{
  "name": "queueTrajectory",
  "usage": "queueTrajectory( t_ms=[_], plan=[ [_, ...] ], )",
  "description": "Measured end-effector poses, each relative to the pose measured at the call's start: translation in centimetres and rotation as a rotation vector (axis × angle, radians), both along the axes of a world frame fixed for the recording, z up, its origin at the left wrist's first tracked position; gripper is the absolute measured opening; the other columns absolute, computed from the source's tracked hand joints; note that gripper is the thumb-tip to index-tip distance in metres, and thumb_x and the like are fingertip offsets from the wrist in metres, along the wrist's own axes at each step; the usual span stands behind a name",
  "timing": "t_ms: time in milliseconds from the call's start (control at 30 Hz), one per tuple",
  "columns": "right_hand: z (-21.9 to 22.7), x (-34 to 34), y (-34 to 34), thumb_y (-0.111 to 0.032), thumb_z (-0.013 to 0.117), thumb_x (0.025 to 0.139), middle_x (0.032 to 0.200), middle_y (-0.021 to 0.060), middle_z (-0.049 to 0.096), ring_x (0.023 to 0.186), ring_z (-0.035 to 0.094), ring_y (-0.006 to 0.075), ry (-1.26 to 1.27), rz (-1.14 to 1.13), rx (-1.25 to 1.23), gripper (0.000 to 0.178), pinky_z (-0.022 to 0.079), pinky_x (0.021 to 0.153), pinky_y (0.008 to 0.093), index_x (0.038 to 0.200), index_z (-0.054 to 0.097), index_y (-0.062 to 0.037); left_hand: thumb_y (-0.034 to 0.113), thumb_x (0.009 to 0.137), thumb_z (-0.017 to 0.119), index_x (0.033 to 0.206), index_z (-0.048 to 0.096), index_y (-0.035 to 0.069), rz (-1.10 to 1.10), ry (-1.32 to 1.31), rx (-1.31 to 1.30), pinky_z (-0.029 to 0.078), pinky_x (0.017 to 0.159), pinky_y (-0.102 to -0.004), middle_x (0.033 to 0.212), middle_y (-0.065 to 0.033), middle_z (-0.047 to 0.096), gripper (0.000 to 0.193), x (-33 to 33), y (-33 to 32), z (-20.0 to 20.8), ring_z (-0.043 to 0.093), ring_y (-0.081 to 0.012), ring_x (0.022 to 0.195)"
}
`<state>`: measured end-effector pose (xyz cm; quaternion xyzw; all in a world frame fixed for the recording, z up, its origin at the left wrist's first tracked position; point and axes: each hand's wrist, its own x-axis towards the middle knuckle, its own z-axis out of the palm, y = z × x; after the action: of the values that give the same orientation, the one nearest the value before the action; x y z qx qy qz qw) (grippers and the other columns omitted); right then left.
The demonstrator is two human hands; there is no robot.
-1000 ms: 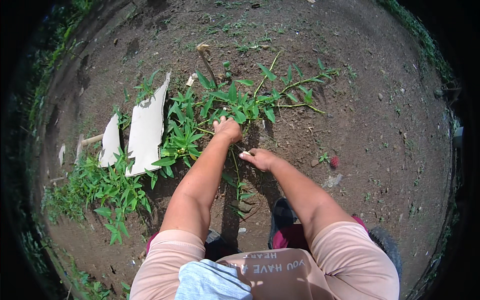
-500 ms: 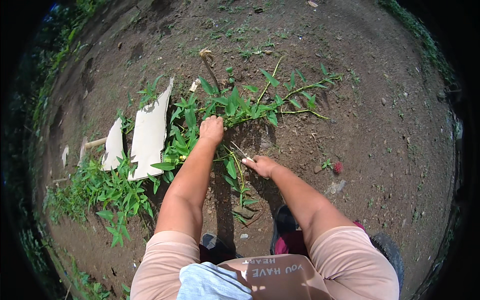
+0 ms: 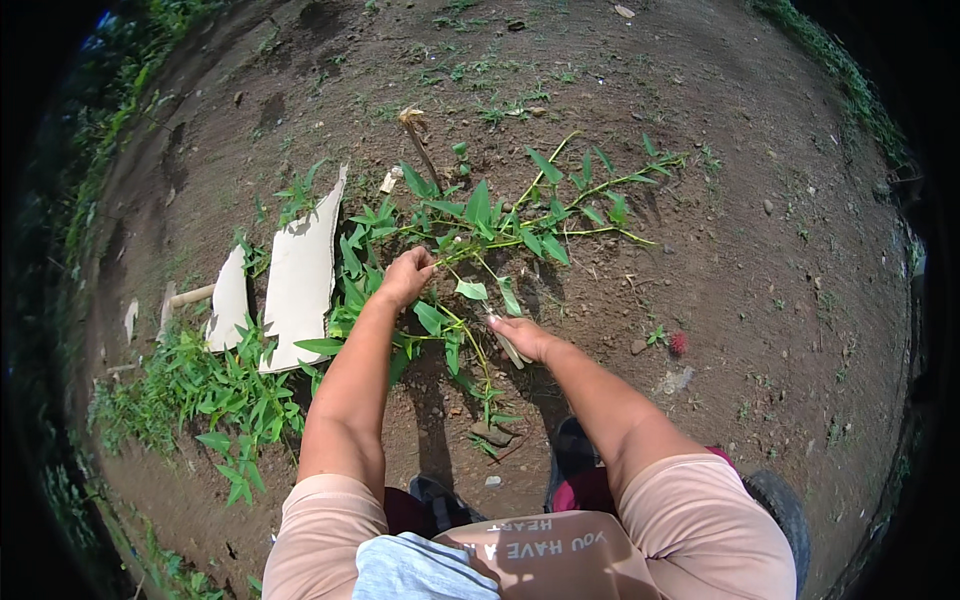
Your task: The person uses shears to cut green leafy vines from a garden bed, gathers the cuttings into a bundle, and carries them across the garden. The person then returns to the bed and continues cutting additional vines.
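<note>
My left hand [image 3: 408, 276] is closed around a thin green stem of a leafy vine [image 3: 480, 212], close to where its shoots spread to the right. Two drooping leaves [image 3: 472, 290] hang between my hands, their pale undersides showing. Lower and to the right, my right hand [image 3: 522, 335] is closed on a thin knife-like tool [image 3: 513, 352] with a pale handle; its blade can hardly be made out. A separate leafy shoot [image 3: 472, 340] trails down toward my feet, left of that hand.
Torn pieces of white cardboard [image 3: 301, 272] stand among leaves on the left, beside a bamboo stick [image 3: 192, 296]. A wooden stake [image 3: 420, 150] rises from the brown soil [image 3: 760, 300] beyond the vine. A stone [image 3: 491, 433] lies before my feet, a red tufted ball [image 3: 678, 344] to the right.
My left hand has moved back toward me and slightly left with the stem. The vine's leaves have shifted, and the right hand has turned, so its tool's pale handle shows below it.
</note>
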<state>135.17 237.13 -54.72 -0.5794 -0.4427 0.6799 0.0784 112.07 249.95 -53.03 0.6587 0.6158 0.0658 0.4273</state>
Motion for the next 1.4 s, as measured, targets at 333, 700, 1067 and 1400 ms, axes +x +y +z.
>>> queueTrajectory(
  t_ms=[333,700,1067,1400],
  plan=[
    [0.8,-4.4,2.5,-0.071,0.035,0.081,0.125,0.0238,0.049,0.119,0.044,0.0352,-0.143,0.165,0.176,0.084,0.034,0.099,0.0405,0.124,0.047,-0.0006,0.025,0.089,0.055,0.102,0.052,0.010,-0.090,0.137,0.042,0.043,0.083,-0.0433,0.100,-0.0201,0.054,0.020,0.3,0.3,1.9,0.054,-0.0367,0.093],
    [2.4,-4.9,2.9,-0.071,0.038,0.080,0.123,0.0250,0.050,0.116,0.047,0.0365,-0.162,0.175,0.189,0.084,0.036,0.097,0.0407,0.122,0.048,0.0010,0.025,0.090,0.053,0.104,0.050,0.009,-0.122,0.137,0.054,0.040,0.086,-0.0410,0.101,-0.0179,0.045,0.021,-0.1,0.4,2.7,0.049,-0.0335,0.096],
    [1.5,-3.1,2.8,-0.068,0.048,0.079,0.105,0.0241,0.058,0.102,0.055,0.0378,-0.241,0.242,0.290,0.072,0.042,0.088,0.0412,0.108,0.053,-0.0020,0.017,0.080,0.052,0.105,0.066,0.010,-0.432,0.770,-0.112,0.027,0.099,-0.0507,0.115,-0.0056,0.062,0.029,4.9,0.5,4.0,0.056,-0.0238,0.109],
    [3.2,-1.9,2.2,-0.071,0.042,0.079,0.116,0.0248,0.055,0.109,0.053,0.0355,-0.327,0.505,0.188,0.085,0.040,0.093,0.0424,0.122,0.047,0.0024,0.026,0.078,0.058,0.104,0.067,0.011,-0.416,0.869,0.009,0.020,0.103,-0.0477,0.115,-0.0059,0.061,0.031,6.5,-2.0,-0.9,0.045,-0.0229,0.119]
  ],
)
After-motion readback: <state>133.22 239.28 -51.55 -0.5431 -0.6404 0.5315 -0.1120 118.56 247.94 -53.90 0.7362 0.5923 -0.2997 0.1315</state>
